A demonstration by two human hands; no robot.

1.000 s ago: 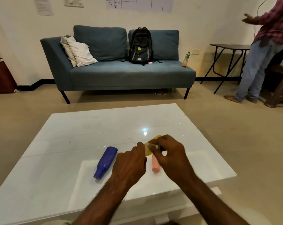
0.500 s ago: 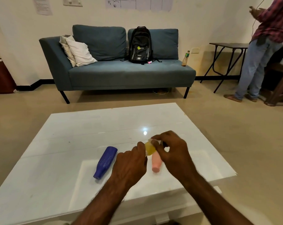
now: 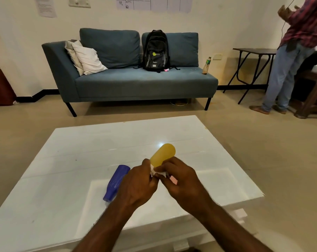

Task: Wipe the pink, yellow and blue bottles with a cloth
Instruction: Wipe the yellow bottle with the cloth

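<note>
My left hand (image 3: 136, 184) grips the near end of the yellow bottle (image 3: 163, 156), whose rounded base points away from me above the white table (image 3: 81, 151). My right hand (image 3: 181, 180) pinches a white cloth (image 3: 156, 172) against the bottle where the two hands meet. The blue bottle (image 3: 116, 181) lies on its side on the table, just left of my left hand. Only a small pink tip of the pink bottle (image 3: 173, 180) shows under my right hand; the rest is hidden.
A blue sofa (image 3: 136, 82) with a black backpack (image 3: 156, 50), cushions and a small bottle (image 3: 206, 65) stands beyond the table. A person (image 3: 290, 57) stands at the far right by a dark folding table (image 3: 254, 51). A dark red bin (image 3: 0, 86) sits at the left wall.
The yellow bottle has come up and forward out of my hands, its base now plainly visible. My right hand slid back toward the neck with the cloth and now covers most of the pink bottle.
</note>
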